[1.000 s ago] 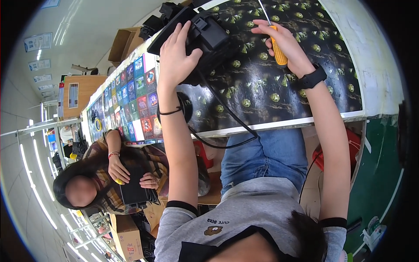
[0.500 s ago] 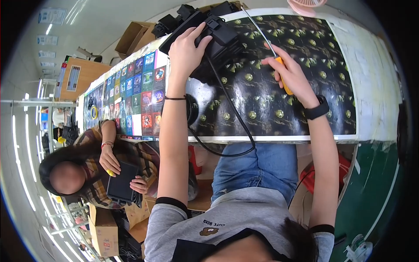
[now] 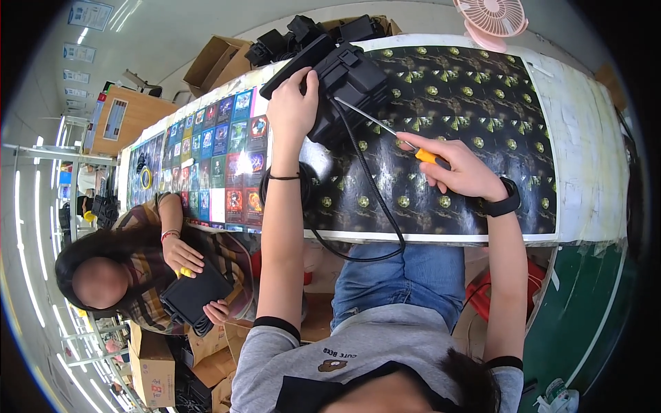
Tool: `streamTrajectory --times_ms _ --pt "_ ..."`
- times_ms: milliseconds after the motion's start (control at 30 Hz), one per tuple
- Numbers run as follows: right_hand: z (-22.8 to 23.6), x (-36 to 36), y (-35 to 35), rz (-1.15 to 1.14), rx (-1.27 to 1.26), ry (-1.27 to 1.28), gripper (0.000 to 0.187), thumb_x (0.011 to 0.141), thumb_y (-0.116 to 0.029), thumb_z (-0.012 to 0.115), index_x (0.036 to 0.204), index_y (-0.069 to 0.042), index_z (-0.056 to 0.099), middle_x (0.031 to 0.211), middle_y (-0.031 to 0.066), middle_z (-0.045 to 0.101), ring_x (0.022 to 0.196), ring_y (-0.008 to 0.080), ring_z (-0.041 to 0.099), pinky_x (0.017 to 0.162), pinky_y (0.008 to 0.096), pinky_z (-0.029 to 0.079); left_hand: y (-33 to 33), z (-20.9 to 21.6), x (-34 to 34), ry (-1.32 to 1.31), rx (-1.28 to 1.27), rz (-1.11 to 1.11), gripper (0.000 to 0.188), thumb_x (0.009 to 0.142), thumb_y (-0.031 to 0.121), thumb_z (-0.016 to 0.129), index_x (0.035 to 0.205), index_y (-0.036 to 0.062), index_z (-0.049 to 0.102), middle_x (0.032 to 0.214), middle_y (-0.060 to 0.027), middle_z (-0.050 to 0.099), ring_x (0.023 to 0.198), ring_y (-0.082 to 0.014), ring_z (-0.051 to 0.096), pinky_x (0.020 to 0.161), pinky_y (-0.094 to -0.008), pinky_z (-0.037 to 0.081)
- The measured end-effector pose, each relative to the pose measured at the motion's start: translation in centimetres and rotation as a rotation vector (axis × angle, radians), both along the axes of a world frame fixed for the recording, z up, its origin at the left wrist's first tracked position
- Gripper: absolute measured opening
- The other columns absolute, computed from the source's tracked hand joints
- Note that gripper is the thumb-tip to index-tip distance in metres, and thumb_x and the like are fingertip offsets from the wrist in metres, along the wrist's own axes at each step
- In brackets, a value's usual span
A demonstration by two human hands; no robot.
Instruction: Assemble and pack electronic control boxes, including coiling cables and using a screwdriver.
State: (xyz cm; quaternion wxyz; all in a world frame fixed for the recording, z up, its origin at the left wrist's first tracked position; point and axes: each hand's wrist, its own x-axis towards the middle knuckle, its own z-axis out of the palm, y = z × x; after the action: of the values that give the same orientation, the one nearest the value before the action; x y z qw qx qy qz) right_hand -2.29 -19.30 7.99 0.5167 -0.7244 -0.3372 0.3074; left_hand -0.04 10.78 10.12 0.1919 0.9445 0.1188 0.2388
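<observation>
A bulky black device [image 3: 354, 76], a box joined to a flat panel, sits tilted on the far part of the table. My left hand [image 3: 292, 107] grips the edge of its panel, fingers bent over it. In my right hand [image 3: 468, 168] is a screwdriver [image 3: 428, 157] with a yellow and black handle. Its long metal shaft points left and away, the tip at the near side of the device, beside the cable's exit; whether it sits in a screw is too small to tell. The thick black cable [image 3: 375, 186] loops down over the table's front edge.
A printed sheet [image 3: 482, 138] covers the table. More black devices [image 3: 303, 31] and a cardboard box [image 3: 215, 63] stand beyond the far edge. A pink fan [image 3: 492, 20] is at the far right. To my left, a co-worker holds a black panel [image 3: 196, 296].
The screwdriver has swung from pointing away to the device's near side. My left hand has shifted from the device's top to the panel edge. The co-worker's panel has turned.
</observation>
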Motion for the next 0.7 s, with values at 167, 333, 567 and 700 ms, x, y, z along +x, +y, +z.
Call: streamTrajectory --times_ms 167,333,567,700 --pt "-0.1 -0.1 0.2 -0.111 0.149 0.032 0.058 0.09 0.0 0.052 0.145 -0.018 0.044 0.112 0.0084 0.067 0.058 0.0062 0.054 0.049 0.0209 0.048 -1.1 -0.9 -0.7 -0.112 0.129 0.022 0.035 0.094 0.034 0.051 0.108 0.0075 0.069 0.094 -0.0168 0.069 0.088 -0.0352 0.066 0.079 -0.0438 0.051" --pt "0.7 0.0 0.1 -0.085 0.038 -0.092 0.055 0.087 0.001 0.054 0.14 -0.015 0.05 0.117 0.0102 0.066 0.08 0.0174 0.065 0.07 0.0289 0.054 -2.2 -1.0 -1.8 -0.181 0.242 0.053 0.032 0.095 0.03 0.049 0.11 0.0086 0.067 0.092 -0.0125 0.068 0.087 -0.0309 0.065 0.078 -0.0452 0.047" --pt "-1.5 -0.2 1.0 -0.162 0.133 -0.515 0.052 0.084 0.001 0.058 0.134 -0.014 0.056 0.121 0.0152 0.064 0.108 0.0325 0.063 0.09 0.0362 0.051 -1.8 -1.6 -2.3 -0.206 0.252 0.076 0.03 0.096 0.027 0.048 0.112 0.0084 0.065 0.093 -0.0119 0.067 0.086 -0.0303 0.065 0.077 -0.0441 0.046" --pt "-2.0 -0.2 1.2 -0.187 0.117 -0.646 0.052 0.085 0.001 0.06 0.134 -0.015 0.055 0.117 0.0151 0.065 0.101 0.0322 0.064 0.089 0.0363 0.051 -1.9 -1.7 -2.7 -0.218 0.298 0.084 0.03 0.096 0.026 0.048 0.114 0.0079 0.063 0.095 -0.0122 0.066 0.086 -0.03 0.064 0.077 -0.0437 0.046"
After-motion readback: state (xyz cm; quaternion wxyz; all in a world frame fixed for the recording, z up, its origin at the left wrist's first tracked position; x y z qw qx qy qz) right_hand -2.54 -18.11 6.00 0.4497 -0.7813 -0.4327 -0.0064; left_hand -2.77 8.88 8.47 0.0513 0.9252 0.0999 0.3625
